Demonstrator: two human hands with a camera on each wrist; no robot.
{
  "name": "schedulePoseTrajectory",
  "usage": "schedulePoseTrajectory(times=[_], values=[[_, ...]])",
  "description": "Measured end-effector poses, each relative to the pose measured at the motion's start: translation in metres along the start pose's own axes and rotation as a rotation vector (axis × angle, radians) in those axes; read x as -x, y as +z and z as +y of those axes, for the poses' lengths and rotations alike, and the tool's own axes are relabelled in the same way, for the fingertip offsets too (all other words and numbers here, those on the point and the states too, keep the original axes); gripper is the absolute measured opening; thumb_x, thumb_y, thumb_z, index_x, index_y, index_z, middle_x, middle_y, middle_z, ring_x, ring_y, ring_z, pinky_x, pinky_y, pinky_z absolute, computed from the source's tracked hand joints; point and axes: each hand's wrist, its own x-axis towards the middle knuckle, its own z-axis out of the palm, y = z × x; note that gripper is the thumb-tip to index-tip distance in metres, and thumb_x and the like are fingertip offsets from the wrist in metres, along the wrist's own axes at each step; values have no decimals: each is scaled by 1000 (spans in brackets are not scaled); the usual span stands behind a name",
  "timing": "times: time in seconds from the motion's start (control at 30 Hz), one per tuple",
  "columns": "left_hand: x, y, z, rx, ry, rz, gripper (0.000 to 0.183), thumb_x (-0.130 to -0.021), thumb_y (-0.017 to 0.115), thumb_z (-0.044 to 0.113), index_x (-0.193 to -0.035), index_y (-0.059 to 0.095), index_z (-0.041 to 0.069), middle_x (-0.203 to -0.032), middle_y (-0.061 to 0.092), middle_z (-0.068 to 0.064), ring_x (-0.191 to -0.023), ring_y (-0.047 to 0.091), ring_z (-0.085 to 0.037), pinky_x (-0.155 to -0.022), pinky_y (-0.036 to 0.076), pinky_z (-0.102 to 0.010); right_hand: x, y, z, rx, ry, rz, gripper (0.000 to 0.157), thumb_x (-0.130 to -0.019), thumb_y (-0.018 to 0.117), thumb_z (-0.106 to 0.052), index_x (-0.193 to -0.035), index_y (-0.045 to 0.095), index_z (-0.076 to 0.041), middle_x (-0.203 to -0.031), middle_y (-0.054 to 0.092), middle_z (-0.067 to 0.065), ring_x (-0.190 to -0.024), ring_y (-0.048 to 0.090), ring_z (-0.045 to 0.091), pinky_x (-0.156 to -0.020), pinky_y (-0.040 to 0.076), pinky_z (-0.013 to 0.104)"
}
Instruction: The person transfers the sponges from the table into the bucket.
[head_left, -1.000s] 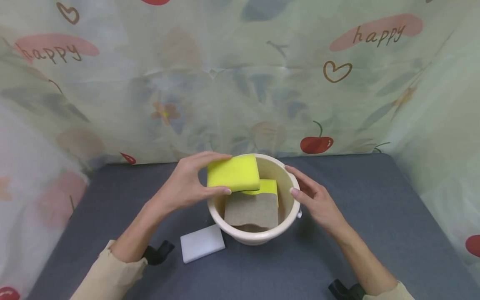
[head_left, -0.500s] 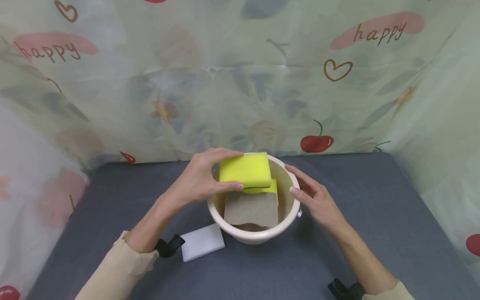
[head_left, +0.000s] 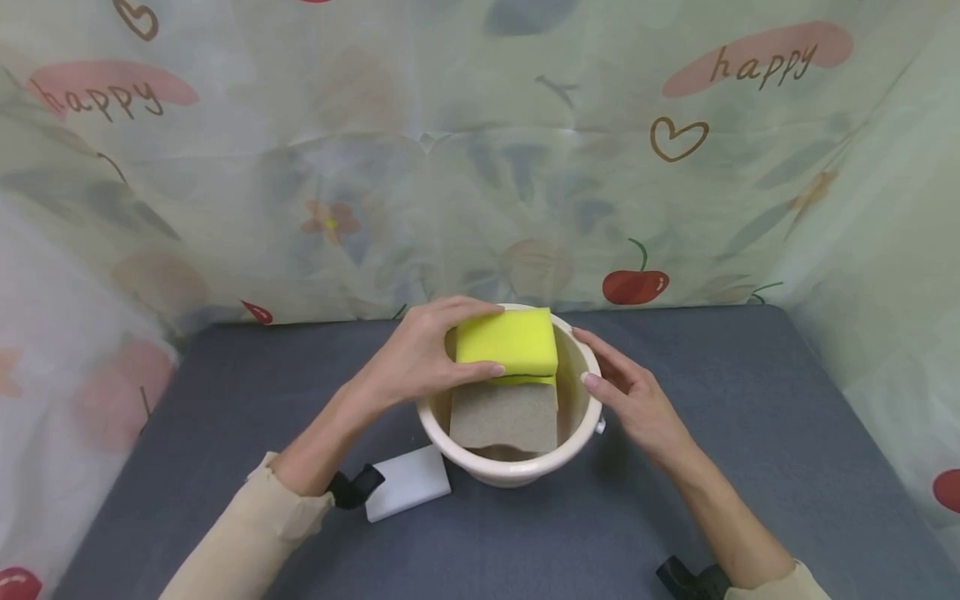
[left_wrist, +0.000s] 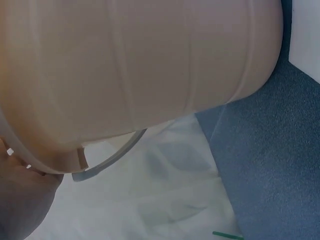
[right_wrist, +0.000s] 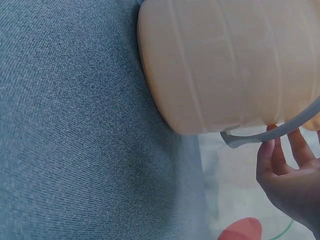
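Note:
In the head view, my left hand (head_left: 420, 346) holds a yellow sponge (head_left: 507, 342) with a dark line along its lower edge, thumb at the near side and fingers at the far side. The sponge is over the mouth of a cream bucket (head_left: 517, 471). Inside the bucket is a grey-brown piece (head_left: 504, 419) with a wavy near edge, and another yellow piece mostly hidden behind it. My right hand (head_left: 637, 404) grips the bucket's right rim. The right wrist view shows that hand (right_wrist: 295, 185) with its fingertips on the bucket wall beside the grey handle (right_wrist: 270, 134).
A white rectangular block (head_left: 412, 487) lies left of the bucket's base, partly covered by the left wrist strap (head_left: 356, 486). Dark blue-grey cloth (head_left: 525, 550) covers the table. A patterned curtain (head_left: 465, 208) hangs at the back and both sides.
My left hand has carried the yellow sponge rightward, from the bucket's left rim to over its middle, covering more of the yellow piece inside. My right hand stays on the rim.

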Motion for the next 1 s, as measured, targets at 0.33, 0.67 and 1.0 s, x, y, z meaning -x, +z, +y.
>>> schedulePoseTrajectory(times=[0.33,0.67,1.0], values=[[-1,7,-1,-8,-16,6,66,-78,83,47,-135,63,20,-128,62,1,-115,56,-15,-90,50,-34,0,1,0,-26,-5,-6,55,-101,60,-22,-152,42,-26,-154,41,-1,-138,42,23,-99,44,17],[0,9,-2,-17,14,8,67,-78,83,48,-135,63,19,-133,59,2,-120,55,-16,-94,50,-36,1,1,0,-36,-26,-4,54,-101,60,-18,-152,42,-24,-154,42,0,-136,45,20,-98,46,17],[5,6,-4,-11,57,47,62,-79,83,41,-133,65,15,-130,61,2,-118,58,-15,-96,49,-37,1,2,1,-13,-10,8,54,-101,60,-21,-152,43,-27,-154,42,-1,-135,45,22,-97,46,17]])
